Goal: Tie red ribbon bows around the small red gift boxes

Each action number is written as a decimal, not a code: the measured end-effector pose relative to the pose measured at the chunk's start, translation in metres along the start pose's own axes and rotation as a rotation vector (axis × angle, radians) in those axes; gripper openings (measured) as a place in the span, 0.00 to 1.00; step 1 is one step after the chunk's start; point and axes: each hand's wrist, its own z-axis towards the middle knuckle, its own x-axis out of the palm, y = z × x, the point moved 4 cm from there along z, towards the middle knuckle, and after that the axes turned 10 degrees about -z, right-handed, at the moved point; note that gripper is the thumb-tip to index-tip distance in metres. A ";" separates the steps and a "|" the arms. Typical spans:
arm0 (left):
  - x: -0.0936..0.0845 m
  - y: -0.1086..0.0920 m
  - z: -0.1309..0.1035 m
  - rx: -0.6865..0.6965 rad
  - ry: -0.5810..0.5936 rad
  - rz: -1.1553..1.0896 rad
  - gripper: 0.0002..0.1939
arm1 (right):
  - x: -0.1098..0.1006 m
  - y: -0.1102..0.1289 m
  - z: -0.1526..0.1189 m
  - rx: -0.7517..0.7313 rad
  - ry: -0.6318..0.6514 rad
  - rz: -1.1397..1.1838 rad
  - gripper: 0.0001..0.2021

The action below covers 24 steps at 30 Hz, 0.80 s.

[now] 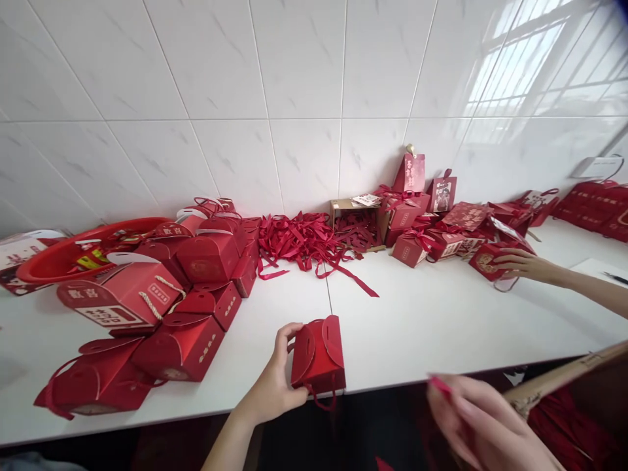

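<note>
My left hand [275, 381] grips a small red gift box [318, 354] by its left side, at the front edge of the white table. The box has rounded flaps folded over its top and a thin red cord loop hanging at its front. To the right, past the table edge, my right hand [483, 418] is smeared by motion. Its fingers are pinched on a red ribbon [440, 384], whose end shows at the fingertips.
Red gift boxes [181, 347] are stacked at left beside a red plastic basin [49, 258]. Loose ribbons [304, 239] lie against the tiled wall. At right another person's hand [527, 263] touches a red box [485, 261]. A cardboard box [564, 373] stands at lower right.
</note>
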 end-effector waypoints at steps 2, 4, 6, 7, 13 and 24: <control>0.005 -0.004 0.004 -0.006 0.076 0.023 0.42 | 0.036 -0.016 -0.008 0.061 0.162 -0.051 0.17; 0.006 -0.011 0.006 0.018 0.115 0.095 0.43 | 0.067 -0.026 -0.002 0.115 0.285 -0.113 0.19; 0.005 -0.015 0.006 0.053 0.133 0.182 0.45 | 0.086 -0.032 0.012 0.143 0.327 -0.153 0.21; 0.004 -0.017 0.006 0.068 0.147 0.211 0.46 | 0.092 -0.034 0.019 0.149 0.337 -0.163 0.21; 0.008 -0.027 0.009 0.058 0.040 0.324 0.26 | 0.102 -0.035 0.029 0.161 0.357 -0.104 0.17; 0.017 -0.034 0.025 0.064 -0.054 0.430 0.11 | 0.097 -0.028 0.036 0.182 0.329 -0.158 0.10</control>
